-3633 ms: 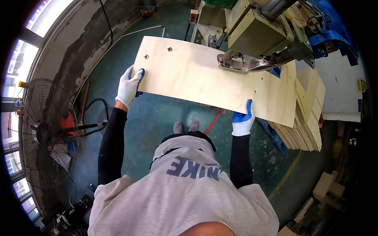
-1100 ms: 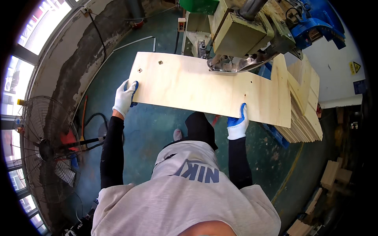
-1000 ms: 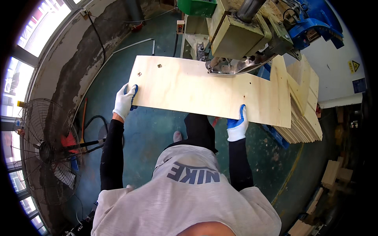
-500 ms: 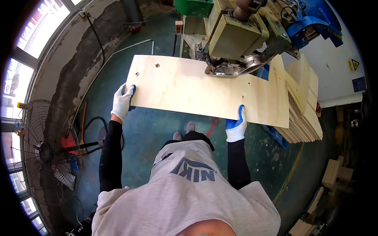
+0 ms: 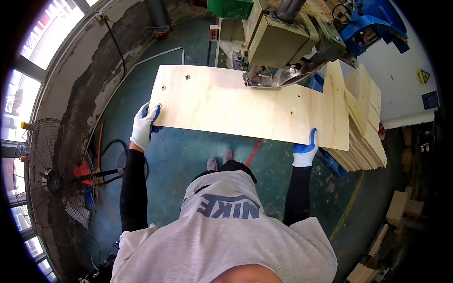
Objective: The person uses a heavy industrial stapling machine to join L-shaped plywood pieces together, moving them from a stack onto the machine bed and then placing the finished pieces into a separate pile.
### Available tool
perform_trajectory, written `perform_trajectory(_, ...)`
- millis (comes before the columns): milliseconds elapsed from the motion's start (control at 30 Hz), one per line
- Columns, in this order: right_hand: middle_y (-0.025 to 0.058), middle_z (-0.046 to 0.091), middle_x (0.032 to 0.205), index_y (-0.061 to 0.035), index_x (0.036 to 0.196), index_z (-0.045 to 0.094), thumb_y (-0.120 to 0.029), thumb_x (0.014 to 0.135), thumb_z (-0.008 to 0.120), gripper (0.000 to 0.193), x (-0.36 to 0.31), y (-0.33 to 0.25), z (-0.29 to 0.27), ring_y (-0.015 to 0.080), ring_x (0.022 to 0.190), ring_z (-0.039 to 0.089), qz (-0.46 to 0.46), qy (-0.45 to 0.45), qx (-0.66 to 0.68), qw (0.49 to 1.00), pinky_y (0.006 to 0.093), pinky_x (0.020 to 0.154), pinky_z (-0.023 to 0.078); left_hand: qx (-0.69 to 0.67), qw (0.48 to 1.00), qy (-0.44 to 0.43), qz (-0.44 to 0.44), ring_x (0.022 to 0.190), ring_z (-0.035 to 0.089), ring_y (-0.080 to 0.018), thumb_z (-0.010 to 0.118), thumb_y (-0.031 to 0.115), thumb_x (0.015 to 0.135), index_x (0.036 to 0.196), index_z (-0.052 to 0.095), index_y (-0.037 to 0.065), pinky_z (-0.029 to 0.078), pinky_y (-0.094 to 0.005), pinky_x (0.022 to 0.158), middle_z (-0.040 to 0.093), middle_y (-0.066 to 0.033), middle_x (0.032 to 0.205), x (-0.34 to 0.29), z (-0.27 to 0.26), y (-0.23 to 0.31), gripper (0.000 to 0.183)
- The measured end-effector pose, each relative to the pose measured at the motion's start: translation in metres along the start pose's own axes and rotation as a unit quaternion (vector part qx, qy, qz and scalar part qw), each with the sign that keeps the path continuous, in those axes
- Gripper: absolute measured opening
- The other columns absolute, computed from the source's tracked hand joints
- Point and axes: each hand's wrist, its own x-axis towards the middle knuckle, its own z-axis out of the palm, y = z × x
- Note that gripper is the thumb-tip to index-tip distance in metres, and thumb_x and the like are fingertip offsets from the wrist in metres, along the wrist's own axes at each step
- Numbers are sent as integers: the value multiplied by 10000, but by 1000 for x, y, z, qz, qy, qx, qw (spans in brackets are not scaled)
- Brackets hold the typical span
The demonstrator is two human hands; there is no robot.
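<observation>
I hold a long, pale plywood panel [image 5: 222,104] level in front of me, with a notch cut in its far right side. My left hand [image 5: 144,123], in a white and blue glove, is closed on the panel's left end, thumb on top. My right hand [image 5: 306,148], gloved alike, grips the near edge toward the right, thumb on top and fingers hidden beneath. Metal inserts [image 5: 187,77] sit in the panel's left part, one close to my left thumb. Small dark holes [image 5: 299,96] show at the right. The machine's curved metal feed arm [image 5: 278,79] reaches over the far edge.
The machine head [image 5: 283,40] stands ahead, with a green bin [image 5: 230,8] beside it. A stack of similar plywood panels [image 5: 361,151] leans at the right. A wire-caged fan [image 5: 54,183] stands at the left, near a hose on the green floor [image 5: 188,193].
My right hand has slid rightward along the near edge. The panel has shifted slightly, and an insert beside my left thumb now shows. The machine's tool at the arm's tip has risen.
</observation>
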Motion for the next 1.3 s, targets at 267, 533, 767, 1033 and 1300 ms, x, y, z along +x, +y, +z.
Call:
perform_trajectory(267, 97, 628, 1325, -18, 1327, 564, -293, 1052, 526, 391, -54, 30, 5, 224, 1217, 601, 30, 32, 66, 997, 386, 1047, 483, -416, 888, -196, -13, 1321, 507, -315, 617, 457, 975, 1543, 302, 157, 446, -514, 1081, 457, -152, 1496, -76, 76, -71, 716)
perform_trajectory(533, 85, 655, 1287, -34, 1275, 600, -283, 1051, 533, 342, -70, 63, 18, 202, 1162, 636, 162, -12, 169, 972, 346, 988, 519, -421, 899, -84, -89, 923, 676, -186, 495, 265, 1056, 1128, 612, 29, 556, -335, 815, 682, -71, 1069, -90, 145, -33, 273)
perform_trajectory(767, 136, 662, 1237, 1, 1312, 574, -294, 1001, 622, 430, -69, 19, 18, 247, 1097, 675, 352, -180, -53, 917, 380, 932, 570, -464, 882, -31, -71, 1059, 661, -237, 564, 263, 1010, 1150, 633, 45, 547, -381, 896, 679, -86, 1123, -76, 143, -44, 268)
perform_trajectory(1033, 184, 698, 1118, 69, 1157, 630, -88, 999, 547, 238, -17, -150, 92, 226, 945, 699, 111, -436, -187, 873, 339, 871, 558, -497, 864, -41, -72, 1092, 670, -316, 590, 248, 968, 1209, 630, 22, 549, -467, 947, 689, -146, 1190, -71, 143, -42, 333)
perform_trajectory(1300, 14, 683, 930, -4, 1095, 675, -227, 993, 643, 247, 79, -212, 240, 68, 816, 607, -400, -225, -255, 851, 228, 723, 502, -502, 864, -28, -33, 1168, 631, -327, 577, 250, 959, 1287, 587, -5, 503, -478, 1025, 655, -166, 1265, -70, 152, -50, 415)
